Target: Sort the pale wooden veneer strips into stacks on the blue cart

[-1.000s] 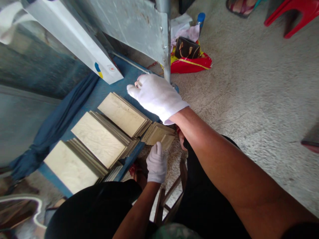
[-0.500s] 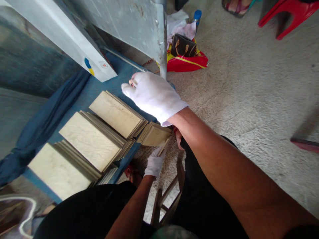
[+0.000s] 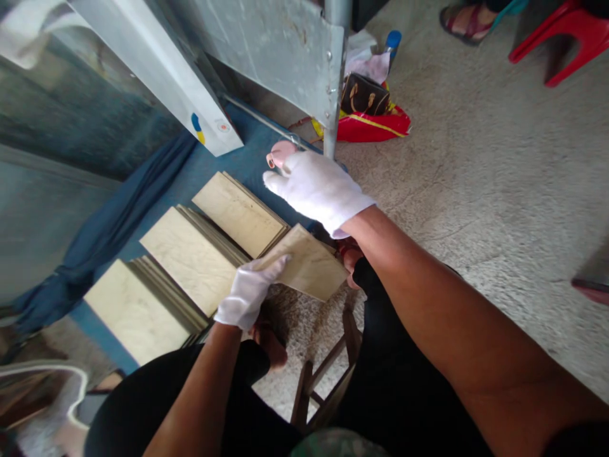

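Well, from where I sat, the left hand [image 3: 245, 293] in its white cotton glove had clenched around a pale wood-grain panel [image 3: 304, 263], with its fingers [image 3: 271, 266] pressed across the panel's face. The panel was tilted in the air above the edge of the stacks. The right hand [image 3: 318, 190], also gloved, hovered higher up, with its fingers [image 3: 278, 181] stretched out beside a thin metal rod [image 3: 259, 124]. A pink rounded shape [image 3: 280, 154] showed at the fingertips, but I could not tell what it was or whether those fingers gripped anything.

Three stacks of similar panels [image 3: 188, 257] lay side by side on a blue worktop [image 3: 247, 146], with a blue cloth [image 3: 109, 235] hanging off its edge. A galvanised steel plate [image 3: 266, 51] and a white panel [image 3: 162, 70] jutted in overhead and blocked part of my view. Beyond them, a brown handbag [image 3: 365, 95] sat on a red-and-yellow bag [image 3: 373, 125] on the concrete floor [image 3: 476, 190]. A wooden stool [image 3: 323, 381] stood below the arms.
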{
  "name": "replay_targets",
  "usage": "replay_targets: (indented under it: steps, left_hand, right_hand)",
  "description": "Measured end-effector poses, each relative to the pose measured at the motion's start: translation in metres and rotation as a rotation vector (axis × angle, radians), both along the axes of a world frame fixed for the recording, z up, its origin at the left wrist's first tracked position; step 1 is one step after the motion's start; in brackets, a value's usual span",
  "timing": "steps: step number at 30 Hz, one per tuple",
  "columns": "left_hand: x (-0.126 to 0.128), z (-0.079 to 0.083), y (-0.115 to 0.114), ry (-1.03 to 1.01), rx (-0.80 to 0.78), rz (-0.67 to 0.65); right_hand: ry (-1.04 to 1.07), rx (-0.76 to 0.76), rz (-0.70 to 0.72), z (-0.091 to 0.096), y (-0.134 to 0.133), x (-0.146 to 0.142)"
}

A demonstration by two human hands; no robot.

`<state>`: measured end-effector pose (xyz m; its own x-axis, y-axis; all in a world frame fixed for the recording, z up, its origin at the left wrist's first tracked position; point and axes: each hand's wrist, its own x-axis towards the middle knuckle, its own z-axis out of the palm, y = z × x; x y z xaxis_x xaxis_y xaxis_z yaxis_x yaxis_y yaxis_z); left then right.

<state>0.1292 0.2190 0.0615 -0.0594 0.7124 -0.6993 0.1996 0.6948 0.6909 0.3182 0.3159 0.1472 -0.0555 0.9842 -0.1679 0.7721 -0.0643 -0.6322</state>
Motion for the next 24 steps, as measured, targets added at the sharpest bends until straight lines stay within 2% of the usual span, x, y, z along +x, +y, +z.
replay_targets:
  steps: [3,5,7,11,14,17,21,24]
  left_hand:
    - [-0.010,0.026,0.023,-0.129,0.148,0.182]
    - [-0.014,0.037,0.039,-0.188,0.237,0.344]
    - [-0.018,0.044,0.054,-0.248,0.313,0.452]
    - [-0.034,0.050,0.076,-0.397,0.435,0.460]
    - [-0.046,0.049,0.090,-0.402,0.406,0.473]
    - [-0.051,0.049,0.101,-0.370,0.352,0.516]
    - [-0.039,0.053,0.104,-0.472,0.341,0.511]
    - [-0.021,0.051,0.094,-0.484,0.216,0.572]
  right_hand:
    - [0.009,-0.059,0.023,0.001,-0.003,-0.003]
    - [0.020,-0.131,0.082,0.002,-0.005,-0.006]
    - [0.043,-0.200,0.152,0.000,-0.008,-0.009]
    - [0.119,-0.266,0.220,-0.008,-0.013,-0.019]
    - [0.203,-0.285,0.203,-0.012,-0.014,-0.028]
    - [0.249,-0.272,0.119,-0.014,-0.011,-0.037]
    - [0.130,-0.164,0.004,-0.025,-0.001,-0.044]
    - [0.015,-0.089,0.008,-0.035,0.004,-0.042]
